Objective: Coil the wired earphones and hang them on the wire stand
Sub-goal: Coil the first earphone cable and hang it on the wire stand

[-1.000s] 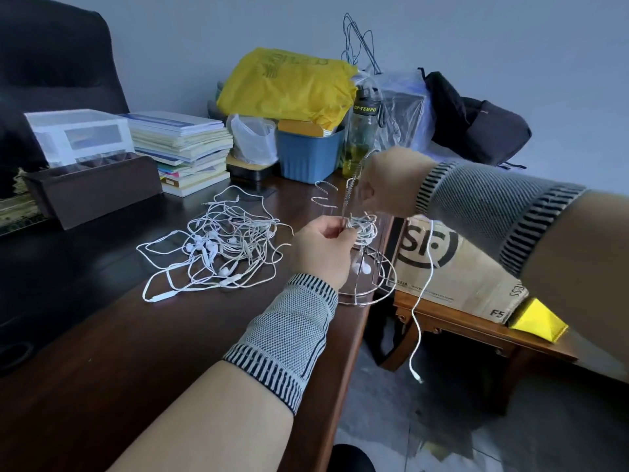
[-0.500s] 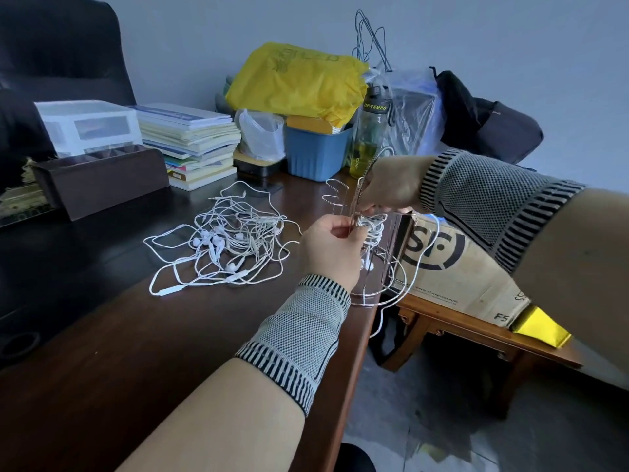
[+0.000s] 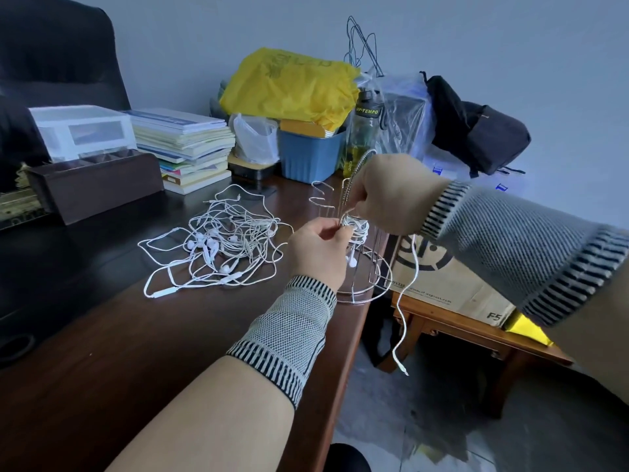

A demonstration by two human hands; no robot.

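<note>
Under the left hand (image 3: 318, 248) the desk (image 3: 136, 352) is dark polished wood with a faint sheen. Just beyond that hand's fingers the wire stand (image 3: 366, 281) is thin bright metal, glinting at its ring base. The coiled earphones (image 3: 357, 226) between both hands have a smooth white plastic cable, as does the loose tangle (image 3: 221, 247) to the left of the left hand. Both wrists wear ribbed knit cloth cuffs (image 3: 289, 338), matt and textured. Below the right hand (image 3: 391, 195) the cardboard box (image 3: 442, 281) looks dull brown, resting on a varnished wooden bench (image 3: 476, 335). Beyond the hands sit a crinkled glossy yellow plastic bag (image 3: 292, 86) and a matt blue plastic bin (image 3: 309, 155).
</note>
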